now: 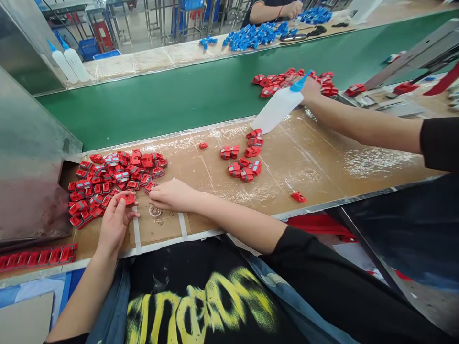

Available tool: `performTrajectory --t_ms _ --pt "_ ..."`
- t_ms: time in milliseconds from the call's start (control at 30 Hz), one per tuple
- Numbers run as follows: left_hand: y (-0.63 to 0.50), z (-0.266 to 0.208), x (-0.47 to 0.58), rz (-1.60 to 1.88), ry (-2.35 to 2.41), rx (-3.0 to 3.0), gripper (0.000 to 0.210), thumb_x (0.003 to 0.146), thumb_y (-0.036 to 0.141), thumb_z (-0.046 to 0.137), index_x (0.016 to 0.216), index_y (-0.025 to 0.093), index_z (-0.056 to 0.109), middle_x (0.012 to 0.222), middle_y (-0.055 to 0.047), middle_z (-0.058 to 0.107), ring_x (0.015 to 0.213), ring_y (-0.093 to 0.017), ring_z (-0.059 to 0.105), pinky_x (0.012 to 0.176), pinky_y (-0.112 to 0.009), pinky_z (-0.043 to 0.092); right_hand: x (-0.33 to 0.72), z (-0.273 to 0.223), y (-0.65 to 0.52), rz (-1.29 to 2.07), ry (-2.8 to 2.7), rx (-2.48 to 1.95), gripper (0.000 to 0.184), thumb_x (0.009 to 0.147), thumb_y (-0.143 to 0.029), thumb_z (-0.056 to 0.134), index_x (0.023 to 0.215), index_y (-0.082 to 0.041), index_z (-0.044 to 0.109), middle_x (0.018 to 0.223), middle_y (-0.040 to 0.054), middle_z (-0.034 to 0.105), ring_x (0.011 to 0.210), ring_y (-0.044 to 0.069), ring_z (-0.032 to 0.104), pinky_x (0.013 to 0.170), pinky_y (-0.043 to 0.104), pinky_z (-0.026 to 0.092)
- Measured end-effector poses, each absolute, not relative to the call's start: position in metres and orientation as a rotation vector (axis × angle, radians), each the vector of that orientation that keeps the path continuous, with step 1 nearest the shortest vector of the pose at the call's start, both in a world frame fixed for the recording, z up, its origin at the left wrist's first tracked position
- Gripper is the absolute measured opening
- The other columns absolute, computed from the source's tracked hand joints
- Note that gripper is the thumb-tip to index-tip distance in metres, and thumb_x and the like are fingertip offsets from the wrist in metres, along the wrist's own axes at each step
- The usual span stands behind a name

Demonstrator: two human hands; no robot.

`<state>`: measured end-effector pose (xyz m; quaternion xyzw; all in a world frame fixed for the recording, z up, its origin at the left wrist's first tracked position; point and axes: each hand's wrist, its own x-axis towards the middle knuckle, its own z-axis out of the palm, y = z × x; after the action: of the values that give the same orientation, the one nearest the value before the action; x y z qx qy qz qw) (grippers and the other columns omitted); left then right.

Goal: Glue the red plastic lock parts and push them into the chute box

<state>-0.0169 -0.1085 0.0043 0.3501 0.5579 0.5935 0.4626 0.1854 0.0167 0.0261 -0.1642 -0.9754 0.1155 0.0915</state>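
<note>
While your left hand (pixel 116 216) pinches a red part (pixel 129 198) between thumb and fingers at the near right edge of the heap (pixel 114 177), your right hand (pixel 175 196) sits just right of that edge, fingers curled; cannot tell whether they grip anything, as the fingertips are partly hidden. Part appears held by its left end, presumably leaving the other end free toward your right hand. Small dish (pixel 155 210) lies just off the heap's near right corner, likely set there to spare a long reach. Heap itself is massed within easy reach of your left hand, probably for quick picking. Well right of the heap, a cluster (pixel 245 169) stands apart, perhaps to avoid mixing. Farther right of the heap: a bottle (pixel 278 110), with a co-worker's hand (pixel 311 91) near its cap, contact unclear. Left of the heap, on your side, a strip (pixel 38 257) of red pieces forms a row, apparently for order.
</note>
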Motion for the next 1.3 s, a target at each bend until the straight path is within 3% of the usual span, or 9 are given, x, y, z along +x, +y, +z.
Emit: performTrajectory --t_ms 167,267,400,567,767,1067,1300 --pt "-0.117 -0.015 -0.014 1.385 1.593 1.25 0.053 0.083 0.035 0.082 0.131 0.024 0.063 0.133 -0.011 0.065 0.123 -0.024 0.065 0.104 -0.036 0.056 0.19 0.024 0.015 0.436 -2.865 -0.477 0.025 0.099 -0.03 0.056 0.078 -0.017 0.062 0.079 0.0029 0.067 0.066 0.013 0.052 0.059 0.03 0.017" --pt "-0.118 -0.022 -0.014 1.344 1.606 1.243 0.061 0.08 0.033 0.085 0.136 0.025 0.061 0.136 -0.011 0.065 0.121 -0.025 0.067 0.105 -0.038 0.055 0.191 0.016 0.017 0.738 -2.654 -0.574 0.027 0.091 -0.025 0.059 0.066 -0.017 0.053 0.062 -0.0022 0.053 0.058 0.01 0.042 0.058 0.027 0.02" --pt "-0.118 -0.023 -0.015 1.257 1.629 1.252 0.056 0.08 0.035 0.084 0.131 0.023 0.066 0.133 -0.012 0.068 0.114 -0.026 0.071 0.106 -0.042 0.055 0.186 0.006 0.019 1.128 -2.087 -0.751 0.042 0.097 -0.037 0.053 0.061 -0.018 0.042 0.057 -0.0053 0.036 0.056 0.009 0.034 0.057 0.024 0.026" --pt "-0.118 -0.025 -0.017 1.244 1.653 1.321 0.055 0.08 0.036 0.085 0.13 0.024 0.067 0.131 -0.01 0.07 0.112 -0.025 0.072 0.105 -0.042 0.057 0.171 0.004 0.014 1.23 -1.916 -0.699 0.041 0.099 -0.043 0.055 0.067 -0.017 0.052 0.062 -0.0046 0.043 0.06 0.009 0.039 0.06 0.024 0.03" --pt "-0.118 -0.026 -0.017 1.248 1.666 1.356 0.055 0.079 0.037 0.085 0.13 0.025 0.068 0.132 -0.009 0.069 0.113 -0.025 0.072 0.104 -0.042 0.058 0.159 -0.001 0.008 1.189 -1.976 -0.633 0.042 0.1 -0.039 0.055 0.065 -0.018 0.044 0.062 -0.0055 0.039 0.06 0.008 0.036 0.06 0.024 0.028" --pt "-0.118 -0.026 -0.017 1.283 1.64 1.35 0.053 0.08 0.035 0.084 0.129 0.023 0.068 0.131 -0.01 0.069 0.114 -0.025 0.071 0.103 -0.041 0.058 0.16 -0.008 0.009 1.196 -1.985 -0.618 0.043 0.1 -0.038 0.055 0.064 -0.017 0.045 0.061 -0.0056 0.039 0.059 0.008 0.037 0.06 0.023 0.028" --pt "-0.119 -0.027 -0.017 1.312 1.645 1.313 0.056 0.078 0.033 0.086 0.13 0.024 0.068 0.131 -0.009 0.069 0.114 -0.025 0.071 0.102 -0.041 0.059 0.161 -0.006 0.008 0.98 -2.037 -0.581 0.041 0.101 -0.033 0.053 0.065 -0.018 0.042 0.063 -0.0047 0.04 0.06 0.009 0.037 0.062 0.025 0.029"
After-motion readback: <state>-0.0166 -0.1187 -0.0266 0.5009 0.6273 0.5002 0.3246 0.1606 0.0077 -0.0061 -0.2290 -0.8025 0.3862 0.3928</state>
